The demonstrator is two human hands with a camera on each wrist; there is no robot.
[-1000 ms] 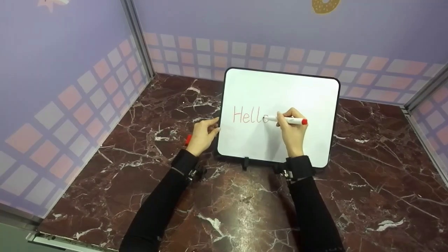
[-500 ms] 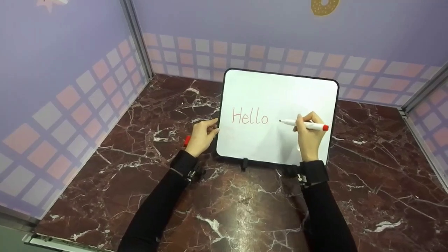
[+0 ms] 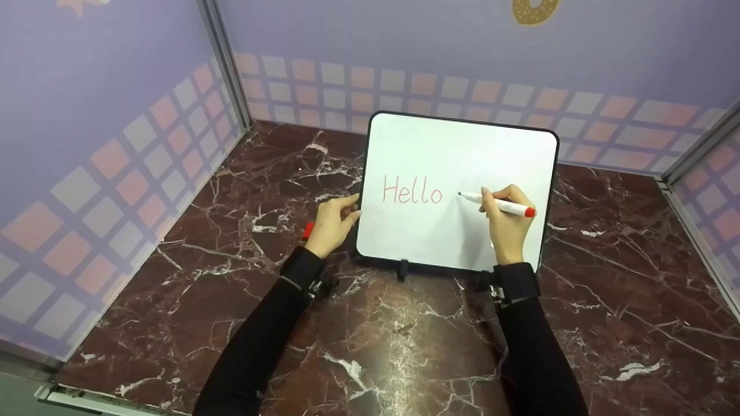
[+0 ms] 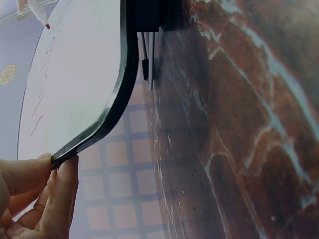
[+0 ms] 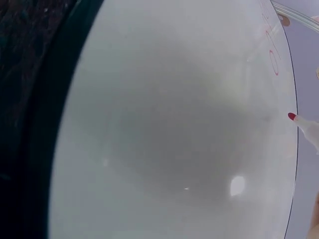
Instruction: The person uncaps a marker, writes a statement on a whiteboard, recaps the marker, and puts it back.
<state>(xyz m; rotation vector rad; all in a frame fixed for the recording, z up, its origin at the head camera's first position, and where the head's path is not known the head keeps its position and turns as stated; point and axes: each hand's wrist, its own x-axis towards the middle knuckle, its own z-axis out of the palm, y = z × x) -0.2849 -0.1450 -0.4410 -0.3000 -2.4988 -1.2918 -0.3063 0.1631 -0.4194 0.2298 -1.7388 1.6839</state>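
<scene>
A whiteboard (image 3: 428,144) with a black frame stands tilted back on the table, with "Hello" (image 3: 411,190) in thin red letters on its left half. My left hand (image 3: 332,226) pinches its left edge; in the left wrist view the thumb (image 4: 25,174) lies on the front and the fingers (image 4: 62,199) lie behind the frame. My right hand (image 3: 509,222) grips a white marker (image 3: 500,205) with a red end. Its red tip (image 5: 291,116) is close over the white surface, right of the "o", and the right wrist view shows a faint shadow left of it.
Black stand feet (image 3: 403,270) support the board's lower edge. A small red object (image 3: 309,231) lies partly hidden behind my left wrist. The brown marbled tabletop (image 3: 202,300) is bounded by purple walls (image 3: 439,40) with pink and grey squares.
A second ago the marker tip was at the "o". My right hand has since moved right with the marker, then slightly back left. The left hand keeps its hold on the board's edge.
</scene>
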